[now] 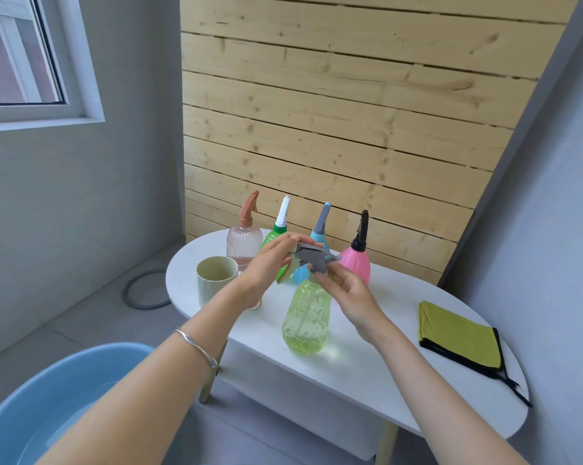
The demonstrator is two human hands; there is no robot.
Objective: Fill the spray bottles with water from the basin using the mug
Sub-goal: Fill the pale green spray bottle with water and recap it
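Nearest, low at left, the blue basin (48, 391) holds water and sits below the level of the white table (367, 380). On the table's near part the yellow-green spray bottle (306, 320) stands upright; its fill level cannot be determined. Both hands are on its grey spray head (313, 260). The left hand (270, 266) has its fingers curled over the head's rear, and the right hand (347, 293) pinches it low, at the neck. Whether the head is threaded on or already loose cannot be told. Neither hand steadies the bottle's body. Risk: a twist applied only at the top could tip the bottle into the row close behind it. The mug (216, 280) stands to the left, unheld. A folded yellow cloth (457, 333) lies to the right. Farther back stand four capped bottles: the ribbed pink bottle (244, 245), the green bottle (272, 238), the blue bottle (318, 237) and the solid pink bottle (358, 265). Second risk: carrying the mug from basin to table invites spillage on the floor.
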